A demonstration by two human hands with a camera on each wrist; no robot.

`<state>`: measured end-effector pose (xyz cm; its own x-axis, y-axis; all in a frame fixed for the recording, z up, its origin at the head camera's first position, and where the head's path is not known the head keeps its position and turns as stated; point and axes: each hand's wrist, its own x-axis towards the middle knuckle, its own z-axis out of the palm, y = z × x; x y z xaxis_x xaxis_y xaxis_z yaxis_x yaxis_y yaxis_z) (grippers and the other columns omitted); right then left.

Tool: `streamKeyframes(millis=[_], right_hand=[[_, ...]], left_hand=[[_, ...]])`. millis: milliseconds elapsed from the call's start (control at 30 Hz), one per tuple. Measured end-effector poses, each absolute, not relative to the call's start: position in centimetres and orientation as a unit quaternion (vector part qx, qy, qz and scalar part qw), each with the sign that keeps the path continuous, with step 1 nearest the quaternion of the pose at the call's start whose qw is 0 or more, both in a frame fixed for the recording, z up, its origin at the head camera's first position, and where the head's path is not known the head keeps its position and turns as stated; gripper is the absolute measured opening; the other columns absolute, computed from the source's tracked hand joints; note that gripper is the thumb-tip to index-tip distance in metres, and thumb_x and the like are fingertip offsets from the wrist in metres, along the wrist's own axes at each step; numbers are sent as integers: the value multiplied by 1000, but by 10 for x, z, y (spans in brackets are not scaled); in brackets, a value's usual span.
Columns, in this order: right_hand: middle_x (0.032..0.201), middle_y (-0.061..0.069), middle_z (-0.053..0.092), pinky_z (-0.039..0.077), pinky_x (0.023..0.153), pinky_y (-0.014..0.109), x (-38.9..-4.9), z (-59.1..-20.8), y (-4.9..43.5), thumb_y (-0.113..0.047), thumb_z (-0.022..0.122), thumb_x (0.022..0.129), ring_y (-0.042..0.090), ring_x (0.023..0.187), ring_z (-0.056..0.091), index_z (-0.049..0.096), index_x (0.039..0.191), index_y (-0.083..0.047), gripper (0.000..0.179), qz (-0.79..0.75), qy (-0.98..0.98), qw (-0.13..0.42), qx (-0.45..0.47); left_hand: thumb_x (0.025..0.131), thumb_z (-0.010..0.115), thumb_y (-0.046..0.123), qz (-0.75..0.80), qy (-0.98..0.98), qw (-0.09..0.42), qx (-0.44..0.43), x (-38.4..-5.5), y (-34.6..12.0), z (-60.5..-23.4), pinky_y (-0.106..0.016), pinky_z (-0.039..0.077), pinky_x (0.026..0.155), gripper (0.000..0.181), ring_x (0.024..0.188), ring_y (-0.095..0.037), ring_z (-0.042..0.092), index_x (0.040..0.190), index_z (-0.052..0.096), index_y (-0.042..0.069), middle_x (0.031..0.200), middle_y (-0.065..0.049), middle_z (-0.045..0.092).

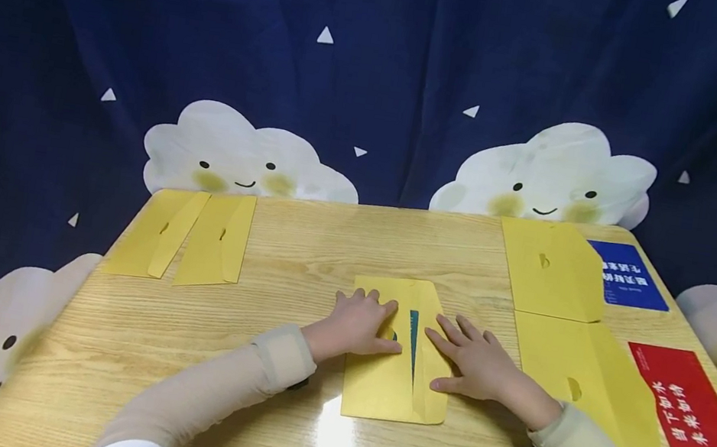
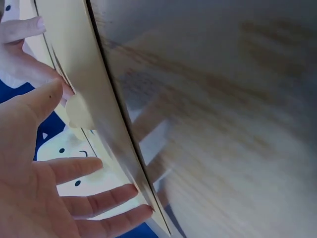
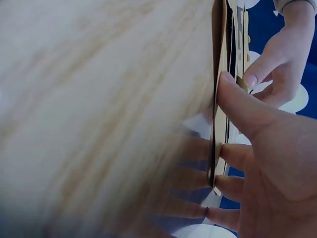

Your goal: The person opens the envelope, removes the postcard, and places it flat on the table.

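A yellow envelope [image 1: 374,400] lies flat on the wooden table in front of me. Its flap [image 1: 429,389] is on the right side and folded over. A strip of a dark green card [image 1: 412,340] shows in the gap beside that flap. My left hand [image 1: 350,326] rests on the envelope's left part, fingers spread, thumb near the thumb-cut slot. From the right, my right hand [image 1: 483,366] lays its extended fingers on the flap. In the right wrist view, the right thumb [image 3: 237,99] touches the envelope's edge [image 3: 216,124].
Two yellow envelopes [image 1: 212,248] with folded flaps lie at the far left. On the right are two more envelopes [image 1: 556,272] with flaps opened out. A blue card [image 1: 636,276] and a red card [image 1: 693,405] lie beside them, near the table's right edge. Behind hangs a dark blue curtain [image 1: 382,65].
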<state>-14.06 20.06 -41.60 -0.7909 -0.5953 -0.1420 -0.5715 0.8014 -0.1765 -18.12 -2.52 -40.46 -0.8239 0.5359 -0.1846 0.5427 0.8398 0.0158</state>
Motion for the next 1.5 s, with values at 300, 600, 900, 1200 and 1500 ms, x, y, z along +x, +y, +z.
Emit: streamKeyframes(millis=[300,600,900,1200,1500], right_hand=[[145,18,27,31,85,67,-142,-416,200,-53,61,78,46,127,26,37,140,-9,79,-60,943,106,-309],[145,17,28,32,86,66,-141,-415,200,-55,60,78,44,128,26,37,140,-10,80,-57,946,107,-300],[145,16,29,32,86,65,-140,-416,199,-57,59,78,44,128,27,38,140,-11,80,-50,949,101,-296],[144,15,30,32,85,65,-142,-417,199,-60,57,76,43,128,28,38,140,-13,82,-43,951,98,-291],[143,18,31,31,85,66,-142,-413,195,-60,55,78,45,126,30,31,143,-21,79,-28,948,107,-299]], left_hand=[[80,49,66,-48,959,108,259,-186,-16,-410,-55,44,79,76,108,-34,48,140,38,21,125,-12,48],[85,51,43,-14,957,109,269,-186,-17,-408,-46,46,72,60,95,-29,53,140,38,21,121,-12,51],[85,52,34,28,955,109,273,-189,-20,-409,-39,48,60,59,91,-30,57,139,39,17,117,-15,54],[80,56,26,106,943,82,304,-195,-26,-407,-31,48,59,59,75,-20,57,134,45,6,112,-17,58],[80,56,24,137,936,70,315,-196,-30,-408,-33,48,77,57,94,-23,60,132,47,3,114,-15,59]])
